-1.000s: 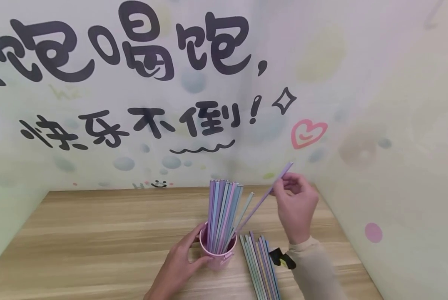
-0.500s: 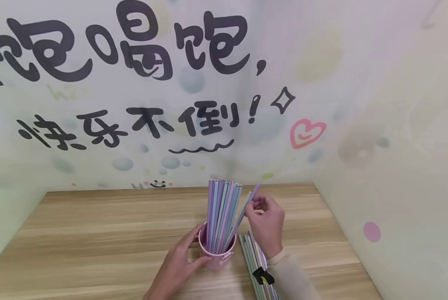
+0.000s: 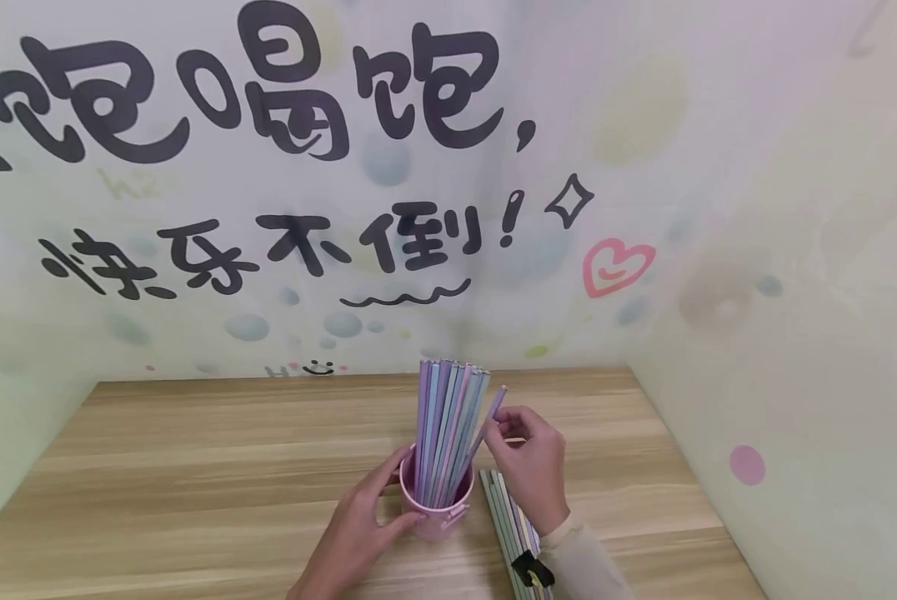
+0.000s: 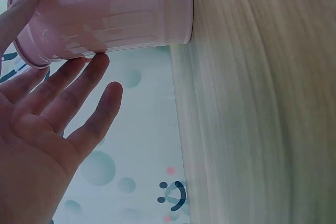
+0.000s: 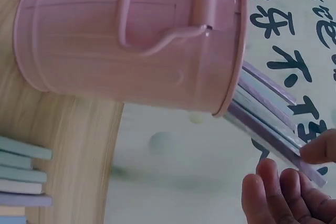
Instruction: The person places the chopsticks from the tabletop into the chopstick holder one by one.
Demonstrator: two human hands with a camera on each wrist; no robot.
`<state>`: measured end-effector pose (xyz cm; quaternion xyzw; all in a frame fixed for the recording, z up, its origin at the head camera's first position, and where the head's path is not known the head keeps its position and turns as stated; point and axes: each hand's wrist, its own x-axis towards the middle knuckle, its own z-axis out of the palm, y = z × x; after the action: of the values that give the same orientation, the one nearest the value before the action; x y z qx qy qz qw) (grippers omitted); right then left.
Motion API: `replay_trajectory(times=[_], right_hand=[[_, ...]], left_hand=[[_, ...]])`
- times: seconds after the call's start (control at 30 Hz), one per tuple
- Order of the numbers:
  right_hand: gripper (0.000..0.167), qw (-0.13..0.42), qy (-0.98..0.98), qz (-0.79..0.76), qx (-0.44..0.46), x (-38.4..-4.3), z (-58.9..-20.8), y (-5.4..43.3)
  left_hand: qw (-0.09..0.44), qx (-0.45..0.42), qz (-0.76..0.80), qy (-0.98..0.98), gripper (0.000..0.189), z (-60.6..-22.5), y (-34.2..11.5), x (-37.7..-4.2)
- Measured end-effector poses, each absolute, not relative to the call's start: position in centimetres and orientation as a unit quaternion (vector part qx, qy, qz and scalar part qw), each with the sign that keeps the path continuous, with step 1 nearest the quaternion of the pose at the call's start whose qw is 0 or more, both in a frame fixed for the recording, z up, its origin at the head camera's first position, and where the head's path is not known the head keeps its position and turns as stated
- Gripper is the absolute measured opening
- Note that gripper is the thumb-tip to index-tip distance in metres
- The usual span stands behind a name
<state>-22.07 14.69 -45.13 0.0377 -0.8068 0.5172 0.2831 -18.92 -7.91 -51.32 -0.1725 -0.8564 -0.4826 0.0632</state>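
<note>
A small pink bucket [image 3: 435, 521] stands upright on the wooden table, its wire handle folded down at the side. Several unsharpened pastel pencils [image 3: 444, 425] in purple, blue and pink lean inside it. My left hand [image 3: 358, 517] holds the bucket, thumb on the near side and fingertips against the far side. My right hand [image 3: 531, 458] pinches a purple pencil [image 3: 498, 400] near its upper end, between thumb and fingers, and the pencil slants into the bucket's right side. In the right wrist view, the thumb presses this pencil [image 5: 273, 142] while the other fingers curl below it.
More pencils [image 3: 501, 521] lie in a row right of the bucket, partly under my right forearm. A black tag [image 3: 531, 571] hangs by the sleeve. Behind the table [image 3: 193, 483] rises a wall with black lettering [image 3: 298, 242]; another wall [image 3: 794, 350] stands on the right.
My right hand has brought the purple pencil left and down from beyond the bucket into its right side, among the others. My left hand stays on the bucket.
</note>
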Motion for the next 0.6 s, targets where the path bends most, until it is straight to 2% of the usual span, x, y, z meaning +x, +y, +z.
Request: replay_trajectory(times=[0.3,0.6], right_hand=[[0.004,0.211,-0.852,0.478,-0.029,-20.7,-48.1,18.4],[0.003,0.073,-0.909,0.402,-0.082,-19.9,-51.0,21.7]], left_hand=[[0.045,-0.16,-0.49,-0.856,0.09,-51.1,-7.9,-18.8],[0.053,-0.165,-0.489,-0.855,0.09,-51.2,-7.9,-18.9]])
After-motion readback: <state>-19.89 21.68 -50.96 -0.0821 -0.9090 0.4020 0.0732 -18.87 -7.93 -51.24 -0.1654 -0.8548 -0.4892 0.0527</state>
